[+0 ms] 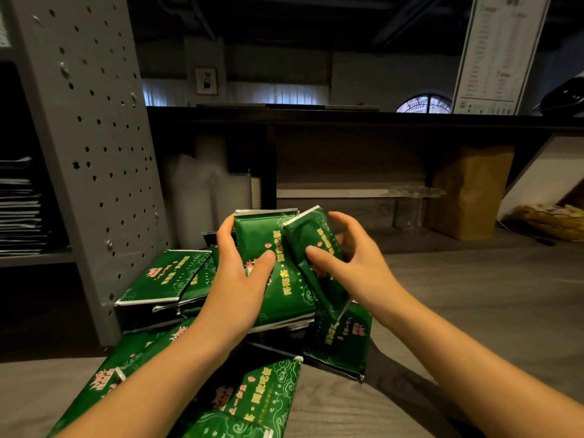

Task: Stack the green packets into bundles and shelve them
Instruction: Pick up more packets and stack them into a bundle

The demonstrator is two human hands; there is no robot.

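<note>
Several green foil packets with gold and pink print lie in a loose heap (249, 396) on the wooden floor in front of me. My left hand (243, 263) grips a flat bundle of green packets (278, 292) at its left edge, thumb across the front. My right hand (344, 257) holds a single green packet (313, 248), tilted on edge, against the right side of that bundle. More packets (158, 279) lean against the grey perforated shelf post (91, 147) at the left.
A grey metal shelf unit at the left holds a stack of flat dark packets (19, 210). A dark wooden counter (347, 118) runs behind, with a brown paper bag (471, 191), a clear plastic container (410, 207) and white rolls (202, 191) beneath it.
</note>
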